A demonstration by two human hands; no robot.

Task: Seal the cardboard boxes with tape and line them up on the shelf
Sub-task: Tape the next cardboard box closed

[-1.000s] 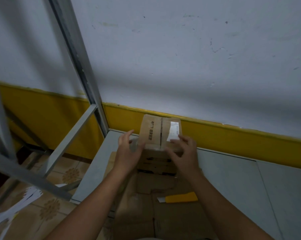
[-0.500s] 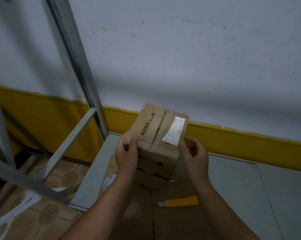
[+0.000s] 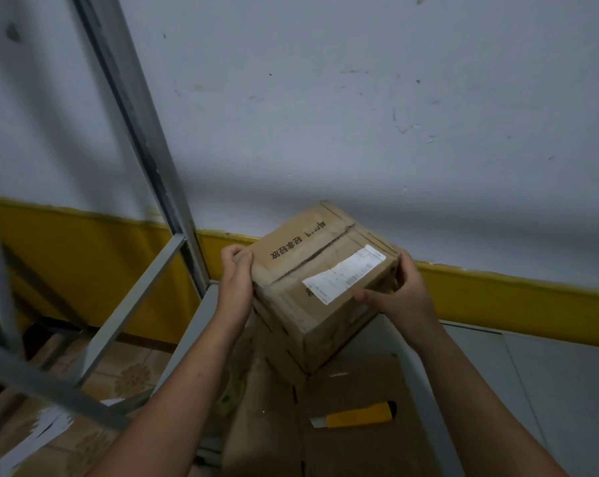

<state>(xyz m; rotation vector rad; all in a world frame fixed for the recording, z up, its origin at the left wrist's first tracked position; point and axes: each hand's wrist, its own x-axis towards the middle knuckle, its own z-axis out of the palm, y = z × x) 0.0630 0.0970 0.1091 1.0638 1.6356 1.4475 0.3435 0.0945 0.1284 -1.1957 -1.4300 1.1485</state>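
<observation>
Leaning forward, the cardboard box [image 3: 287, 304] shows its seam [image 3: 311, 253] running up-right.

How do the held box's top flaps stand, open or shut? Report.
Shut. Both flaps of the cardboard box lie flat, meeting along a dark middle seam. Whether tape covers it: cannot tell.

Cutter [image 3: 356, 415], wall [image 3: 360, 115], floor [image 3: 125, 376], papers [image 3: 46, 428]
The yellow cutter is laid flat, near centre. The scuffed white wall is seen far, edged below by a yellow band [image 3: 84, 263]. At near left, the patterned tiled floor is strewn with white papers.
</observation>
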